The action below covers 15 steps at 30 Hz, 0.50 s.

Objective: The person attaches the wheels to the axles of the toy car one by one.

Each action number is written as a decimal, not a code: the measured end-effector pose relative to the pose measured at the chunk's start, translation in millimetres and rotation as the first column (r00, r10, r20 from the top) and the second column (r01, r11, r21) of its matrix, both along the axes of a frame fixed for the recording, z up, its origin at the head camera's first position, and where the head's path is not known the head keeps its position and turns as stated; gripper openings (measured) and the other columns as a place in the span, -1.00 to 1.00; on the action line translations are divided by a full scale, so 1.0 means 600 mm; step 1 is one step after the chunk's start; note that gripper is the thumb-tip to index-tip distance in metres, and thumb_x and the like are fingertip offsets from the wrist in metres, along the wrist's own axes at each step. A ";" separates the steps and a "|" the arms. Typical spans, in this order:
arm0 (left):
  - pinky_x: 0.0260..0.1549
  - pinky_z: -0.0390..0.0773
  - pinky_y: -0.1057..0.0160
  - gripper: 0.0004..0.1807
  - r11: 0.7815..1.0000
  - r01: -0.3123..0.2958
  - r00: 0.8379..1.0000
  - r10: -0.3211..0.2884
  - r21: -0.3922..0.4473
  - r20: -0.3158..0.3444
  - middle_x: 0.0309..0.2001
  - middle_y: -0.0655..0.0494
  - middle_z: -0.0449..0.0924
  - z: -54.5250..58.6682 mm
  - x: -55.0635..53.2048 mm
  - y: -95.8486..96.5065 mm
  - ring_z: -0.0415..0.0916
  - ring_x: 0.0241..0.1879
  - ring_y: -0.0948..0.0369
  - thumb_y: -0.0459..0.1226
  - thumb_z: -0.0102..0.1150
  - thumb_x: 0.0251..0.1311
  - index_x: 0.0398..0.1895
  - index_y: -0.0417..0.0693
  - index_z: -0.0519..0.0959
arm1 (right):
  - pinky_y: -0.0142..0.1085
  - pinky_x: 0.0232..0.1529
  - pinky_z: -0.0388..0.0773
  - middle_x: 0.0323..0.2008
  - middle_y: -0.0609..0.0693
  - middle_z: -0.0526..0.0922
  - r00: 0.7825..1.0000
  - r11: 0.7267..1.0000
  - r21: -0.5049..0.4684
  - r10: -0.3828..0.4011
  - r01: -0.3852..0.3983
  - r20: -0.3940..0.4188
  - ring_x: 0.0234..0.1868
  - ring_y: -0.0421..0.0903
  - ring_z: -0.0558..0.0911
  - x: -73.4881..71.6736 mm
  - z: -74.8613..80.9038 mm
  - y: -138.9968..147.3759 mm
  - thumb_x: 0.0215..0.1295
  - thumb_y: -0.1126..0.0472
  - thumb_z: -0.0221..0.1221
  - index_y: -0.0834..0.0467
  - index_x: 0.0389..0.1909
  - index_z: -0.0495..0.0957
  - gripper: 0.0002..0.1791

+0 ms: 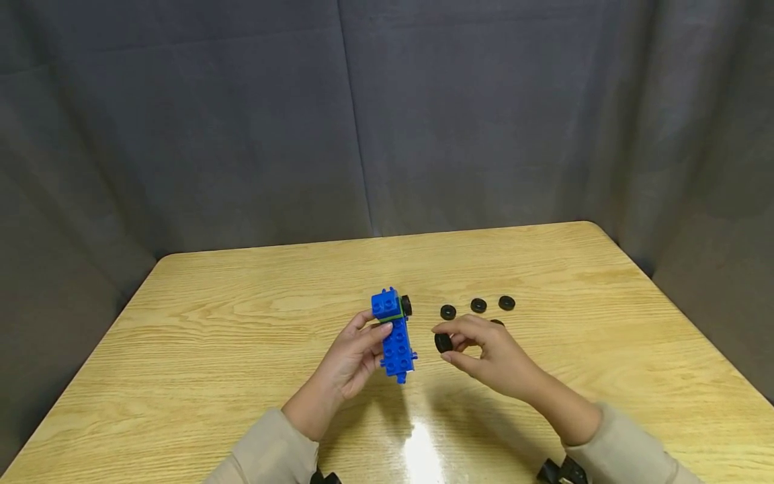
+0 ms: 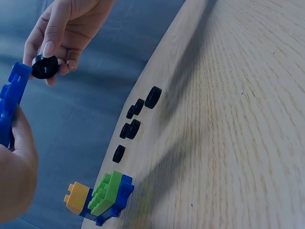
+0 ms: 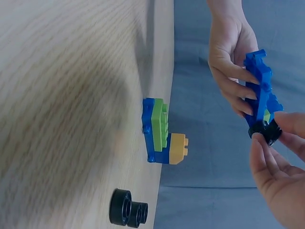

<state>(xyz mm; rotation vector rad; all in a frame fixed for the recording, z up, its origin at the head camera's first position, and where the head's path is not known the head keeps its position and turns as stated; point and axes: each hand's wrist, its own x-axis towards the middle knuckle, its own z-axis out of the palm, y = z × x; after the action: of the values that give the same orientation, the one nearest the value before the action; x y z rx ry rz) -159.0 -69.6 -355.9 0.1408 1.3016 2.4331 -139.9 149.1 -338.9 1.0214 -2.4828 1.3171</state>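
Note:
My left hand [image 1: 353,359] grips a long blue studded toy vehicle base [image 1: 398,349], thumb across its top, with a blue block [image 1: 385,304] and a thin green layer at the far end. A black wheel [image 1: 406,305] sits on the right side of that end; bare axle pegs stick out near the closer end. To its right, my right hand [image 1: 492,356] pinches another black toy wheel [image 1: 443,343] between thumb and fingers. A gap separates this wheel from the base in the head view, while the two overlap in the right wrist view [image 3: 272,132].
Several loose black wheels [image 1: 478,305] lie on the wooden table [image 1: 242,323] beyond my right hand, one partly hidden by it. Both wrist views show another block toy [image 2: 106,193] on the table, blue below with green and yellow-orange [image 2: 77,197] blocks. Dark cloth hangs behind.

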 end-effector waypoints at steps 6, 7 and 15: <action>-0.44 0.51 0.33 -0.74 1.000 -0.006 1.000 0.006 0.019 0.011 -0.40 0.09 0.55 0.002 0.000 0.002 0.52 -0.47 0.26 -0.47 -0.15 0.18 -0.08 -0.08 0.27 | -0.30 -0.25 0.47 -0.27 -0.05 0.49 0.993 1.000 0.000 -0.031 0.031 0.112 -0.32 -0.19 0.49 -0.001 0.001 -0.008 0.05 0.36 0.16 0.21 -0.11 0.45 -0.68; -0.44 0.51 0.33 -0.74 1.000 -0.007 1.000 0.007 0.023 0.012 -0.40 0.09 0.55 0.002 0.000 0.002 0.52 -0.46 0.26 -0.48 -0.15 0.18 -0.08 -0.08 0.27 | -0.29 -0.25 0.47 -0.27 -0.04 0.49 0.991 0.999 -0.004 -0.036 0.037 0.130 -0.32 -0.18 0.49 -0.001 0.001 -0.010 0.05 0.36 0.16 0.22 -0.12 0.45 -0.68; -0.37 0.50 0.32 -0.62 0.999 -0.002 1.000 0.001 0.035 0.008 -0.34 0.05 0.48 0.002 -0.001 0.005 0.51 -0.42 0.23 -0.56 -0.12 0.08 -0.03 -0.12 0.23 | -0.31 -0.22 0.46 -0.27 0.03 0.51 0.973 0.998 -0.059 -0.018 0.033 0.230 -0.28 -0.14 0.50 -0.004 -0.002 -0.018 0.06 0.36 0.15 0.25 -0.12 0.43 -0.69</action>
<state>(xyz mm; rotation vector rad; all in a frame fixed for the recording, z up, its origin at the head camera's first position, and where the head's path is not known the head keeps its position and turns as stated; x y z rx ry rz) -159.7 -66.5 -354.6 0.1389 1.2559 2.4562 -142.0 138.5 -340.3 0.8642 -2.5876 1.5756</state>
